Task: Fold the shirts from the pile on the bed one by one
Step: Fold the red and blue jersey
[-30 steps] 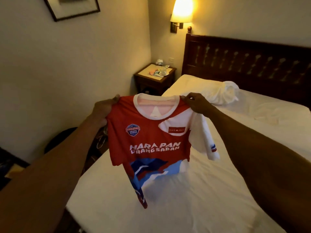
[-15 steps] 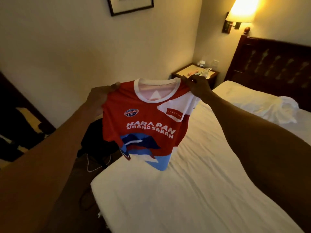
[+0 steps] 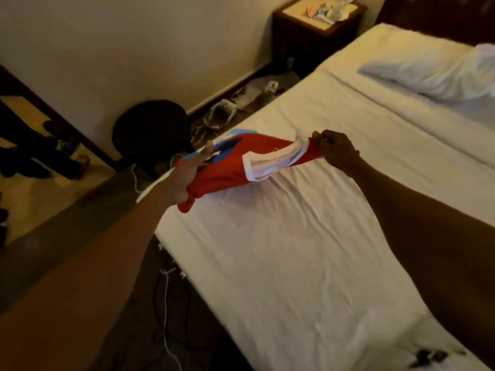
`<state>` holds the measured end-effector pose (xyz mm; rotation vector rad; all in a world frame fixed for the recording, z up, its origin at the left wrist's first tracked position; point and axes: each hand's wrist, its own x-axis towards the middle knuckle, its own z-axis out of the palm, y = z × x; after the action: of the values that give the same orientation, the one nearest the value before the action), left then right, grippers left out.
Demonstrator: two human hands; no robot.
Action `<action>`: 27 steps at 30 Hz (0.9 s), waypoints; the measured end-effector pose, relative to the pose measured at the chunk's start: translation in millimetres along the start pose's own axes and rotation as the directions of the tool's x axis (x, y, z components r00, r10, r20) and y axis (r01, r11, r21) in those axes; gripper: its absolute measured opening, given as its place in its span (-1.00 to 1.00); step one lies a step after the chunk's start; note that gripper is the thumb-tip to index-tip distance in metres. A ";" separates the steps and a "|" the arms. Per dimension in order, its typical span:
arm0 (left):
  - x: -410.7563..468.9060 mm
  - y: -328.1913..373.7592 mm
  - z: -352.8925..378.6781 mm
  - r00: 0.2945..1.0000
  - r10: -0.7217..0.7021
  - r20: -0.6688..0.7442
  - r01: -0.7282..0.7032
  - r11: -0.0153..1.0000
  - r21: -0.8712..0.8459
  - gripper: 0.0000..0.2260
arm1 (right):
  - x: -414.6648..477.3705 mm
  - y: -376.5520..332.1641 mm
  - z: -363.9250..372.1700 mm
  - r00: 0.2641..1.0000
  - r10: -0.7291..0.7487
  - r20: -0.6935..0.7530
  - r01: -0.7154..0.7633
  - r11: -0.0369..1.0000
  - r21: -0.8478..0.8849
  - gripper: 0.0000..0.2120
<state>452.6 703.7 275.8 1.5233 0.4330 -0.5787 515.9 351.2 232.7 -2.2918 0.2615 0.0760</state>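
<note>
A red jersey (image 3: 227,167) with a white collar and blue patches is stretched nearly flat, low over the left edge of the white bed (image 3: 308,236). My left hand (image 3: 184,178) grips its left shoulder, where the red cloth bunches under my palm. My right hand (image 3: 334,151) pinches the right shoulder beside the collar. The jersey's front faces away, so its print is hidden. A white heap of cloth (image 3: 439,73) lies near the head of the bed at the upper right.
A dark bag (image 3: 152,132) sits on the floor left of the bed, with cables (image 3: 166,303) trailing along the bedside. A wooden nightstand (image 3: 318,25) with small items stands against the wall. A small dark object (image 3: 428,356) lies on the sheet at the bottom right.
The jersey went from hanging upright in front of me to lying almost flat just over the bed's left edge. My view tilted down and both hands lowered, still holding the shoulders.
</note>
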 end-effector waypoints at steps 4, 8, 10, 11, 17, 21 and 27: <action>30.1 -117.4 38.3 0.998 -0.058 0.028 0.057 0.997 0.044 -0.44 | -44.0 120.5 52.7 0.997 0.067 0.048 -0.064 0.996 -0.059 -0.60; 47.8 -221.1 67.8 0.993 -0.115 0.020 0.109 0.976 0.187 -0.31 | -88.2 215.6 99.3 0.988 0.100 0.118 -0.084 0.987 -0.133 -0.66; 53.0 -259.6 82.4 0.990 -0.133 0.040 0.118 0.958 0.259 -0.49 | -109.8 252.4 117.3 0.982 0.148 0.113 -0.117 0.963 -0.242 -0.65; 55.7 -277.8 89.2 0.985 -0.163 0.057 0.139 0.943 0.304 -0.49 | -119.7 269.7 124.6 0.980 0.173 0.100 -0.134 0.940 -0.313 -0.66; 59.5 -370.6 127.9 0.967 -0.176 0.182 0.064 0.865 0.497 -0.42 | -173.7 355.3 143.9 0.963 0.259 0.078 -0.214 0.906 -0.365 -0.71; 51.3 -402.4 162.7 0.967 -0.175 0.186 0.056 0.855 0.515 -0.58 | -204.1 397.9 137.4 0.952 0.297 0.080 -0.256 0.909 -0.329 -0.59; 23.3 -418.3 208.4 0.976 -0.115 0.184 0.010 0.872 0.490 -0.76 | -242.1 423.5 117.3 0.935 0.354 -0.019 -0.346 0.900 -0.266 -0.72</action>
<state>201.4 511.6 -69.1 1.9085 0.1775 -0.9416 192.8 202.3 -121.1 -2.4803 0.6850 0.3487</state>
